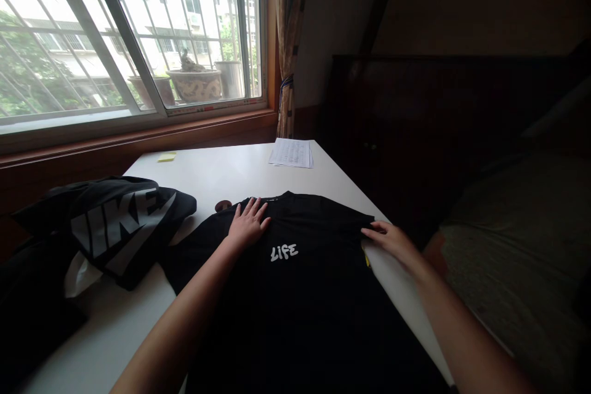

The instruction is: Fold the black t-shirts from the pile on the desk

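A black T-shirt (295,314) lies spread on the white table, its collar toward the window and white "Life" lettering on the chest. My left hand (248,221) rests flat on the cloth just below the collar, fingers spread and holding nothing. At the sleeve on the right, my right hand (385,235) pinches the hem between thumb and fingers. Something small and yellow (366,258) shows at the shirt's edge below that sleeve. A brown round object (223,204) is partly visible beside the left shoulder.
A black bag or garment with large grey Nike lettering (122,218) is heaped on the left of the white table (212,166). Papers (292,152) and a yellow sticky pad (167,157) lie toward the far edge. Beyond are a barred window and a tied curtain (287,92).
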`<state>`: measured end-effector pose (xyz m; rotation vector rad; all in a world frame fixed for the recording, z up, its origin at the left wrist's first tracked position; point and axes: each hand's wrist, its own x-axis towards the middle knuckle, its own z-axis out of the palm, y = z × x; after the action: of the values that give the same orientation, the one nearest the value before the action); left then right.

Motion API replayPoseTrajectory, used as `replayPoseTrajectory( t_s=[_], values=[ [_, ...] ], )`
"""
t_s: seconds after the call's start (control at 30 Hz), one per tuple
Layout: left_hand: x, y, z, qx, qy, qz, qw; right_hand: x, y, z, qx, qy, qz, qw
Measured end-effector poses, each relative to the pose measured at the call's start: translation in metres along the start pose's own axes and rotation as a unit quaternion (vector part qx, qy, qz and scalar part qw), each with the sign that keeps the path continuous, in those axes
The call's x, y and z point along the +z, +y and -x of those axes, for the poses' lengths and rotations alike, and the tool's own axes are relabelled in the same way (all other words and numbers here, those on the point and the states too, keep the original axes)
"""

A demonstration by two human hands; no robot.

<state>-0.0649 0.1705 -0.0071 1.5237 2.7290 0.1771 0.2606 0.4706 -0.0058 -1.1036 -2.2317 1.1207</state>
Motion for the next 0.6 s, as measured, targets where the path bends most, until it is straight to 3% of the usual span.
replayPoseTrajectory(
  t_s=[0.1, 0.27, 0.37, 0.53, 0.6],
  values=[
    [-0.001, 0.001, 0.001, 0.000, 0.000, -0.001, 1.000, 0.003, 0.001, -0.001, -0.033, 0.060, -0.034, 0.997],
    [-0.002, 0.002, 0.001, 0.000, 0.004, -0.003, 1.000, 0.001, 0.000, 0.002, -0.030, 0.098, 0.044, 0.994],
    [-0.002, 0.002, 0.002, -0.001, 0.006, -0.004, 1.000, 0.001, 0.000, 0.007, -0.023, 0.067, 0.055, 0.996],
    [-0.002, 0.002, 0.002, 0.000, 0.007, -0.006, 1.000, 0.005, -0.004, 0.020, 0.015, -0.057, -0.081, 0.995],
    [-0.002, 0.003, 0.002, 0.000, 0.007, -0.008, 1.000, 0.005, -0.008, 0.024, 0.028, -0.074, -0.120, 0.990]
  ],
)
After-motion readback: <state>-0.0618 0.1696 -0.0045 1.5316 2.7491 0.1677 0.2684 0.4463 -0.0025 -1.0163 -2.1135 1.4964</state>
